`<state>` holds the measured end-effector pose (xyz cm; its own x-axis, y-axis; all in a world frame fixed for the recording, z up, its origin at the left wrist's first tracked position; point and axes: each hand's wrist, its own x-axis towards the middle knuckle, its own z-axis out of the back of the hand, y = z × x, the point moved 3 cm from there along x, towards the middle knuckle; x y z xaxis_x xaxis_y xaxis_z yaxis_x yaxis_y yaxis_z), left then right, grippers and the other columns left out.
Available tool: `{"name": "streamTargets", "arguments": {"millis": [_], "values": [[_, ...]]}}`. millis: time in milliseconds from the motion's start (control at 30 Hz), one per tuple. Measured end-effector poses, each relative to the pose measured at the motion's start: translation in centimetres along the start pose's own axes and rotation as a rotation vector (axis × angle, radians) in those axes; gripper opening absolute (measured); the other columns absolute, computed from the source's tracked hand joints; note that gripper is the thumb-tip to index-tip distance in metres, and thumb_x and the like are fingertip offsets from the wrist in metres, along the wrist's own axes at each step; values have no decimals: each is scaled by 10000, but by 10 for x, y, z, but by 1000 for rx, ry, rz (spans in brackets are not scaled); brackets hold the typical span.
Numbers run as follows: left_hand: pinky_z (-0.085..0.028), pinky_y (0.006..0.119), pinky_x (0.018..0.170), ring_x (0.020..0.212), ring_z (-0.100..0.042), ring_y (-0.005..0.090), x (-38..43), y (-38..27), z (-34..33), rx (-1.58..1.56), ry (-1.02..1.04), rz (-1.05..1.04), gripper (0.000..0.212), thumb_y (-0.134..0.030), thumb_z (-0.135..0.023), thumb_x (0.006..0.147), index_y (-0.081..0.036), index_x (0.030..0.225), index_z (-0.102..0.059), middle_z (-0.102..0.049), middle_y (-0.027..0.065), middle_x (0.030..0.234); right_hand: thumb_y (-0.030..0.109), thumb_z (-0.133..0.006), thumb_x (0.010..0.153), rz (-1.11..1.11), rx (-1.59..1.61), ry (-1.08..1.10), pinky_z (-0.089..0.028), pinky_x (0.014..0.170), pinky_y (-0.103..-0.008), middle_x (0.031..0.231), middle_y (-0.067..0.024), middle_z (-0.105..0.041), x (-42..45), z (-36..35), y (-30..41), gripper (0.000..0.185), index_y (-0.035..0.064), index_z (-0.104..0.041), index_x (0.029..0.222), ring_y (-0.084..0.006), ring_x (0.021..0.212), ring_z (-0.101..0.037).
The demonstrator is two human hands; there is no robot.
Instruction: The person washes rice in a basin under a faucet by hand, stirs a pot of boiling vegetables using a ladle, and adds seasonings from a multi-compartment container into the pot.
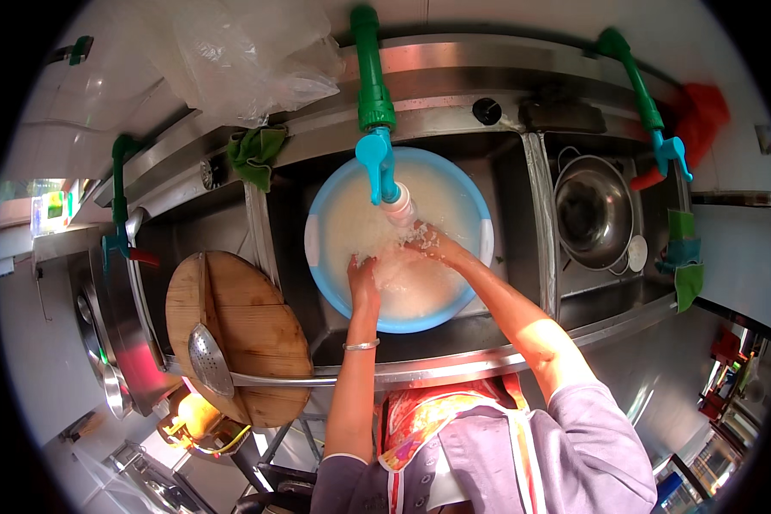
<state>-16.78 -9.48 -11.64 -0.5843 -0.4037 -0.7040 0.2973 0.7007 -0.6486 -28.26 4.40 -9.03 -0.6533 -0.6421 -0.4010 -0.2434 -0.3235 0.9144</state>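
A light blue plastic basin (483, 193) stands in the middle sink, holding cloudy water and white grains that look like rice (411, 276). My left hand (364, 277) is in the basin's left part, partly under the cloudy water, with its fingers bent upward. My right hand (427, 241) is just below the tap's pale spout, with wet grains stuck over its fingers; whether it grips any is unclear. Above the basin hangs a green pipe with a blue lever tap (376, 157), and the water around the spout is stirred. A metal bangle (361, 345) is on my left wrist.
A round wooden lid (263, 321) leans over the left sink's edge, with a perforated metal skimmer (211, 360) on it. In the right sink sits a steel pan (594, 212). A green cloth (258, 154) lies on the back ledge, beside clear plastic bags (244, 58).
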Motion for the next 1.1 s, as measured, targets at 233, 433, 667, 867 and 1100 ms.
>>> {"name": "streamTargets", "arguments": {"millis": [233, 433, 667, 867, 1100], "values": [[-299, 333, 976, 1232, -303, 279, -43, -27, -15, 659, 70, -352, 631, -114, -605, 760, -55, 1309, -298, -245, 202, 1344, 258, -608, 756, 133, -581, -69, -408, 836, -394, 957, -233, -553, -45, 39, 48, 487, 12, -466, 1151, -353, 942, -529], [-295, 395, 982, 1196, -305, 383, -90, -30, -31, 1280, 19, -666, 640, -124, -663, 698, -88, 1269, -375, -209, 224, 1355, 266, -615, 776, -136, -470, 152, -486, 645, -335, 928, -174, -548, -50, 51, 7, 441, -1, -485, 1101, -262, 750, -590], [-394, 398, 863, 1035, -429, 352, -114, -22, -34, 1388, 93, -760, 455, -90, -662, 684, -73, 1108, -497, -351, 197, 1230, 252, -651, 698, -486, -599, 386, -469, 454, -315, 631, -117, -567, -46, 33, 1, 302, -17, -563, 805, -210, 500, -564], [-433, 400, 721, 864, -510, 322, -108, -1, -24, 1341, 144, -655, 315, -96, -659, 688, -56, 972, -529, -464, 143, 989, 234, -679, 623, -311, -502, 370, -467, 468, -328, 595, -103, -581, -41, 18, -26, 267, 9, -591, 736, -219, 508, -560], [-451, 419, 717, 843, -535, 359, -101, 11, -34, 1386, 323, -518, 366, -108, -656, 699, -54, 1033, -517, -472, 171, 968, 180, -681, 553, -70, -681, 438, -452, 471, -353, 597, -99, -579, -29, 3, -86, 278, 43, -591, 778, -221, 538, -566]]}}
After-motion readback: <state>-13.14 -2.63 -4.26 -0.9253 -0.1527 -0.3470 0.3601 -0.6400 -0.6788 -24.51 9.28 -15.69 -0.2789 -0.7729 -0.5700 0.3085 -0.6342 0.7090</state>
